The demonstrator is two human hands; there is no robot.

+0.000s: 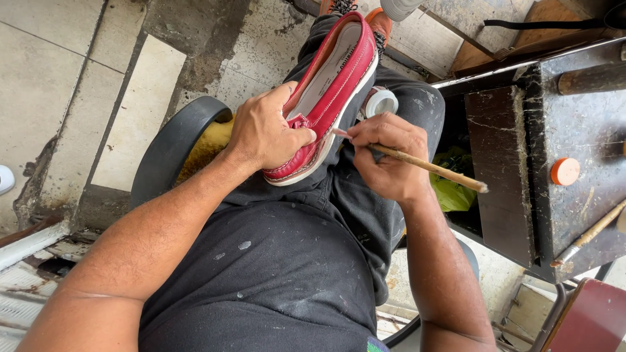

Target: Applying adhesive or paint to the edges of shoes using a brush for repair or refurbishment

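Note:
A red leather shoe (339,78) with a white sole rests on my lap, toe pointing away. My left hand (264,130) grips its heel end, thumb pressed on the red upper. My right hand (385,153) holds a thin wooden-handled brush (430,167), its tip touching the shoe's sole edge near the heel. A small white pot (380,102) sits on my thigh just beyond the right hand.
A dark stained worktable (574,130) stands at the right with an orange lid (565,171) and another brush (590,233) on it. A green bag (453,192) lies under it. A black chair arm (173,143) curves at my left over a worn tiled floor.

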